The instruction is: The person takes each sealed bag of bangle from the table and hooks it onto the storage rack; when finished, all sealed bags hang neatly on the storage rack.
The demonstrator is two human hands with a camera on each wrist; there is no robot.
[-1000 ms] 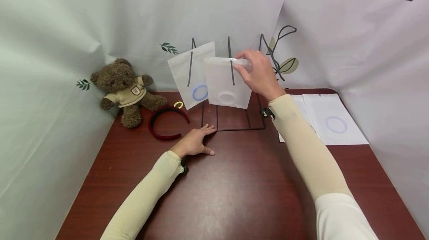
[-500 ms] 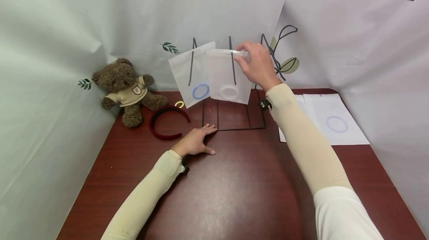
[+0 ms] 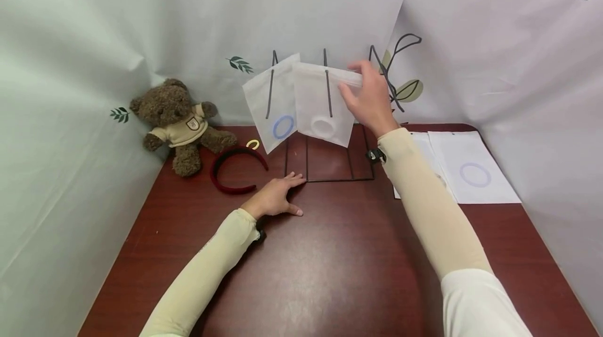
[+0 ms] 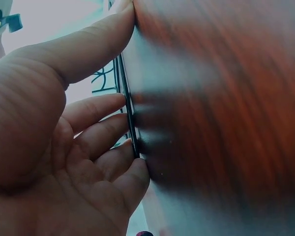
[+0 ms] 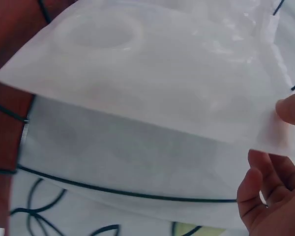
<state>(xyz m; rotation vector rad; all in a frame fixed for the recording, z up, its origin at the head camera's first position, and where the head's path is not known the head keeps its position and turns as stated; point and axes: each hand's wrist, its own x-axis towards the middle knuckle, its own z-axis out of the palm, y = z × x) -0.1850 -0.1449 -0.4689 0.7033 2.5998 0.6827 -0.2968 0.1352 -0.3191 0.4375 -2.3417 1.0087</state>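
Note:
My right hand is at the upper right corner of a white translucent zip bag holding a pale ring. Its thumb and index finger are spread apart around that corner, the thumb against the bag in the right wrist view. The bag hangs tilted on the middle hook of a black wire rack. To its left, a second bag with a blue ring hangs askew on another hook. My left hand lies with extended fingers at the rack's front left corner; its fingertips touch the base wire.
Left of the rack are a dark red headband, a small yellow ring and a brown teddy bear. At the right, more white bags lie flat on the table. White cloth encloses the back and sides.
The bag at my right hand has shifted slightly right and tilted, hanging on the middle hook. My right fingers have parted from their pinch on its top edge. The left hand stays put.

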